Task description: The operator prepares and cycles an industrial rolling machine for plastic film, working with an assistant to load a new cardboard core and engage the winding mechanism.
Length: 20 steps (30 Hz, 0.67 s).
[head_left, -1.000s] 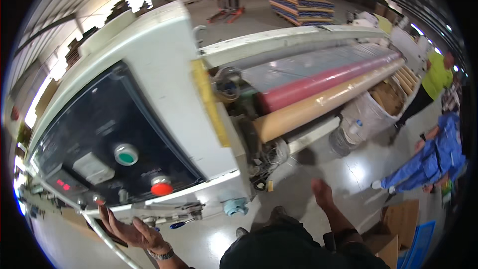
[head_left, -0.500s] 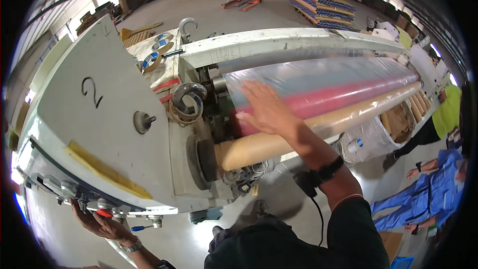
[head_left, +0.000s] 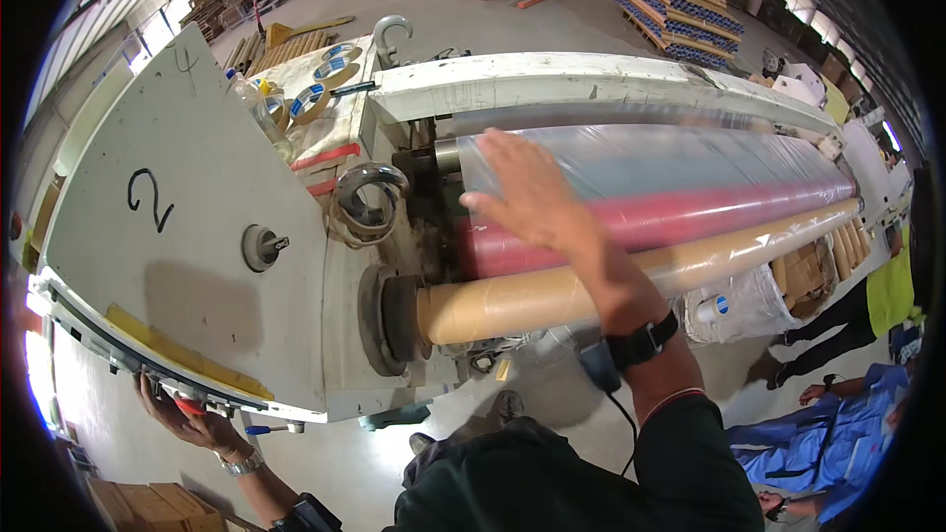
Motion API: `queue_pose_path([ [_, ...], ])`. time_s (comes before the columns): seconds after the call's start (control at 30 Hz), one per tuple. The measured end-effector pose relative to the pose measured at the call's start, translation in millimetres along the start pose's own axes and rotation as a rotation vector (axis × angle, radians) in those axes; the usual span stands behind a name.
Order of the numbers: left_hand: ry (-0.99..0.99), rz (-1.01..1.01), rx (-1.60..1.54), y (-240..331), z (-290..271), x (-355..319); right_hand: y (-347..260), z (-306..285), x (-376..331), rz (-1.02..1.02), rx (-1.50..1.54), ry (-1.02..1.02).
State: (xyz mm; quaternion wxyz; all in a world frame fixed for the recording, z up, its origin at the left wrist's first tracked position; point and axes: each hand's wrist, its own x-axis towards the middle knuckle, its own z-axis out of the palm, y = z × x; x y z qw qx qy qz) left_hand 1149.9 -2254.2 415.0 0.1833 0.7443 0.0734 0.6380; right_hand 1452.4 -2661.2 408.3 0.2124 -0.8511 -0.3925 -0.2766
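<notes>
My right hand (head_left: 532, 195) is open, its fingers stretched out and flat over clear plastic film (head_left: 631, 163) near the roller's left end. It touches the film or hovers just above; I cannot tell which. Beneath the film runs a red roller (head_left: 631, 217). In front of that lies a long brown cardboard core (head_left: 503, 308), wrapped partly in film, with my right forearm passing over it. My left hand (head_left: 187, 424) is at the lower edge of the white machine housing (head_left: 212, 256), fingers apart beside a red knob (head_left: 189, 404). Its fingertips are partly hidden under the edge.
A white beam (head_left: 591, 79) spans the machine behind the film. Tape rolls (head_left: 310, 101) lie on the side ledge, near a metal hook (head_left: 392, 32). A blue-handled lever (head_left: 266, 430) sticks out below the housing. People in blue (head_left: 838, 443) and yellow-green (head_left: 892, 286) stand at right.
My view has shifted, so the machine sits differently in the picture. My right hand stays flat over the film, and my left stays by the red knob. A cardboard box has come into view lower left.
</notes>
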Motion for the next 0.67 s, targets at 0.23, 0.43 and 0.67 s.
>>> queue_pose_path([
  [0.23,-0.038,0.064,0.040,-3.3,-1.9,-2.1,31.1,-11.1,-30.4,0.307,-0.003,-0.712],
  [0.43,-0.055,0.090,0.029,-12.2,-8.7,-4.0,17.7,-11.5,-36.8,0.234,-0.050,-0.561],
  [0.67,-0.009,-0.038,0.111,-16.5,-6.2,-8.2,-3.9,-11.8,-24.7,0.210,-0.148,-0.758],
])
